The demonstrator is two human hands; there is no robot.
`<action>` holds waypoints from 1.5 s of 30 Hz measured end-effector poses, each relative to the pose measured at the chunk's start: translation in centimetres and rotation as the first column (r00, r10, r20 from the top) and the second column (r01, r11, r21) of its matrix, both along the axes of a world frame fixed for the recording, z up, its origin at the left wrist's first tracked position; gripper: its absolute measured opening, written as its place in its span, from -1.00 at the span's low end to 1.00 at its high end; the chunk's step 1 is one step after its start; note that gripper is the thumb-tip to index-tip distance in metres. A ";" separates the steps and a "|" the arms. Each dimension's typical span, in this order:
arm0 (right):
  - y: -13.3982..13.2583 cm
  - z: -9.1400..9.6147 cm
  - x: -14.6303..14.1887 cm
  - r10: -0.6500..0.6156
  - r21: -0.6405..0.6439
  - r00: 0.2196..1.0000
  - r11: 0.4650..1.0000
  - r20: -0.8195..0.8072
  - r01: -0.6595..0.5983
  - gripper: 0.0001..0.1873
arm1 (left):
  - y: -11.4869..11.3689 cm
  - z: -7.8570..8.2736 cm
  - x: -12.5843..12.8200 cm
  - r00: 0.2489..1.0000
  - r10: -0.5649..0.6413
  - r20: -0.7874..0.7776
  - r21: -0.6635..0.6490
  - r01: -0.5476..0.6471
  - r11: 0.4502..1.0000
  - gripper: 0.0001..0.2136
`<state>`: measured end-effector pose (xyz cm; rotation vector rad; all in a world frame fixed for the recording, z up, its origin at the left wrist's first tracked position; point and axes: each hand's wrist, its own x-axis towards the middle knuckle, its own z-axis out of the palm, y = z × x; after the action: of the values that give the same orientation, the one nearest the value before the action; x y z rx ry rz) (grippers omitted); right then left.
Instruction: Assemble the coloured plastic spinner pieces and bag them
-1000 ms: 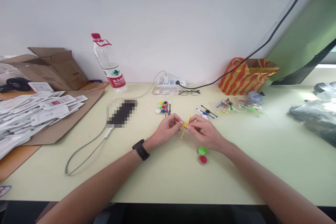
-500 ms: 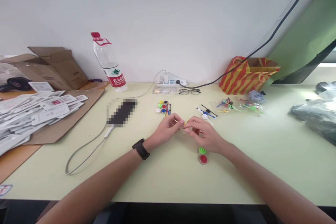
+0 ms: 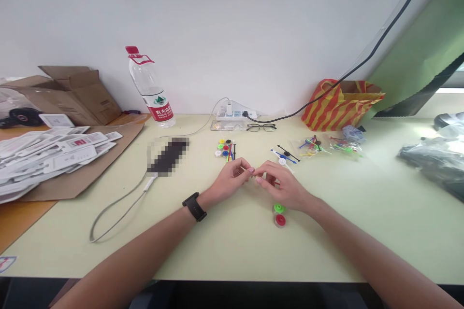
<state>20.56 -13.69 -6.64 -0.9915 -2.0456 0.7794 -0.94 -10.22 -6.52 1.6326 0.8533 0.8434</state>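
The small part pinched where the two hands meet is covered by the fingertips, so neither its long axis nor the way it points can be told. It is held just above the table (image 3: 224, 246), near the middle and in front of the body. The left hand (image 3: 230, 181) is curled, with thumb and forefinger closed at the tips. The right hand (image 3: 284, 186) is curled the same way, and its fingertips are pressed against those of the left. A black watch (image 3: 195, 206) is worn on the left wrist.

A green disc (image 3: 279, 208) and a red disc (image 3: 280, 220) are seen lying flat just beside the right wrist. They touch, and are lined up from far to near. Beyond the left hand, a cluster of coloured discs and sticks (image 3: 226, 148) is laid out. Beyond the right hand lie blue and black bladed pieces (image 3: 285, 155), their blades slanted across the table. Clear bags of coloured parts (image 3: 328, 146) are found further right. A water bottle (image 3: 151, 88) is stood by the wall.
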 end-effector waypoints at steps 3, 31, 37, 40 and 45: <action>0.0 0.0 0.0 -0.003 0.000 1.000 1.000 0.005 0.003 -0.78 | 0.0 0.0 0.0 1.000 0.000 0.002 0.000 0.000 1.000 -0.68; -0.1 0.7 0.5 0.081 -0.114 0.976 0.992 0.203 -0.059 -0.78 | -0.8 -0.6 0.2 0.969 -0.051 -0.242 0.255 0.114 0.960 -0.83; 0.0 1.1 0.6 -0.053 -0.035 0.999 0.998 -0.003 0.053 -0.62 | -0.2 -0.6 0.2 0.995 -0.002 -0.099 0.176 0.019 0.984 -0.75; -0.1 1.4 0.8 -0.045 -0.135 0.997 0.990 -0.062 0.036 -0.50 | -0.3 -0.4 0.2 0.999 0.003 -0.036 0.151 0.002 0.989 -0.73; 0.2 0.9 0.8 -0.085 -0.269 0.986 0.962 -0.143 0.044 -0.45 | -0.4 0.0 0.4 0.999 0.029 0.032 0.067 -0.031 0.997 -0.71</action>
<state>21.40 -13.48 -5.71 -1.1021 -1.7992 1.0818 -0.54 -10.61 -6.55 1.6646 0.8375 0.9254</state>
